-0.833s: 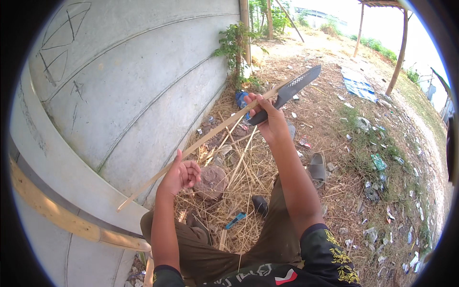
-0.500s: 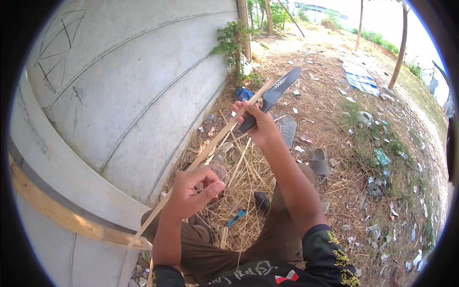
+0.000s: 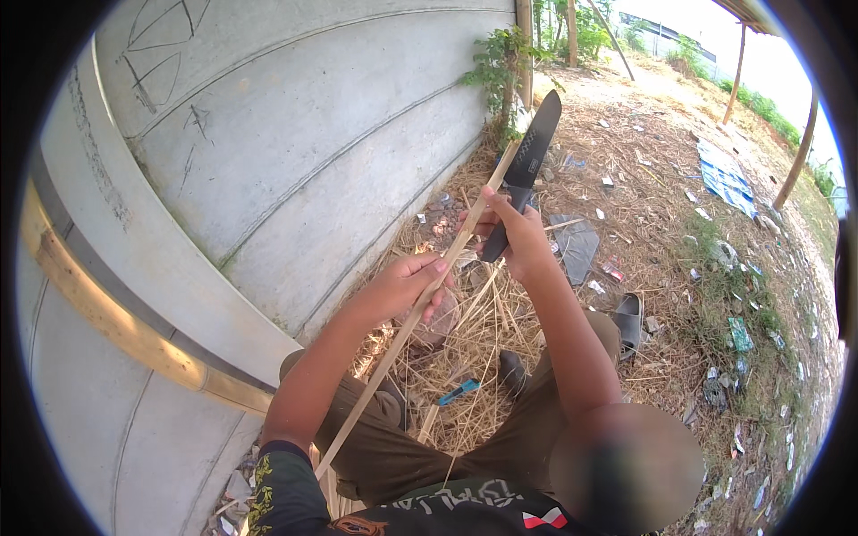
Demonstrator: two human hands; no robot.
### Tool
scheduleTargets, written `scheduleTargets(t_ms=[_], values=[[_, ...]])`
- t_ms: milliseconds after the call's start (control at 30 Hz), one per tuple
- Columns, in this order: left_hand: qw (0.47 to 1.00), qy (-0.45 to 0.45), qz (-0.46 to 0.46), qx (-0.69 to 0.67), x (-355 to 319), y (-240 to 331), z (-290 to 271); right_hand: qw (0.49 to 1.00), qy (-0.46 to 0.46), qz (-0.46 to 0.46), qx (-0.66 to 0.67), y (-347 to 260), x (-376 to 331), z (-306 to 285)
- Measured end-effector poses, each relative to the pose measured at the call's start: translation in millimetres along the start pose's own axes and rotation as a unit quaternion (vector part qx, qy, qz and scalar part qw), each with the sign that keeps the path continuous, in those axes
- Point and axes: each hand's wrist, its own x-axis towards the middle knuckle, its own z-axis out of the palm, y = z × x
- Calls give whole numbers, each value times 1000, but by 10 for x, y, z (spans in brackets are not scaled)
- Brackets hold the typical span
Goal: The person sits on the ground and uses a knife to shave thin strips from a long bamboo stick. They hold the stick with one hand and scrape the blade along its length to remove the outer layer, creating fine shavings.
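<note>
A long, narrow bamboo strip slants from my lap up and away to the right. My left hand is closed around its middle, thumb on top. Farther along, my right hand pinches the strip under its thumb and also holds a knife by its black handle. The dark, broad blade points up and away, beside the strip's far end. Some fingers of the right hand are hidden behind the strip and handle. Below the left hand lies a round brownish block, partly covered.
A grey panel wall rises at left, with a bamboo pole along it. A blue cutter lies on straw between my legs. A grey sandal, a dark flat piece and scattered litter lie at right.
My left hand has moved forward and closed on the bamboo strip. The knife blade has swung more upright, nearer the strip. The view has shifted left.
</note>
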Motion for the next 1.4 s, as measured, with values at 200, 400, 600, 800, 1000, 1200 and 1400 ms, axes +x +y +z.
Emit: scheduleTargets(t_ms=[200,400,600,800,1000,1200,1400], values=[[993,102,-36,-53,59,-415,-164,986,78,-6,-144,161,122,-172],[985,131,-59,99,75,-563,-517,964,74,-9,-255,347,95,-173],[946,88,-111,290,40,-778,-828,940,58,12,-336,590,121,-126],[856,50,-150,492,279,-1289,-1069,927,64,73,-361,1061,148,-100],[871,-11,-160,464,561,-2211,-1166,926,131,95,-342,2567,33,-352],[804,-77,-277,521,500,-3093,-1119,889,108,120,-430,3720,-560,-519],[797,-84,-310,511,442,-2993,-1142,861,53,204,-463,3949,-670,-765]])
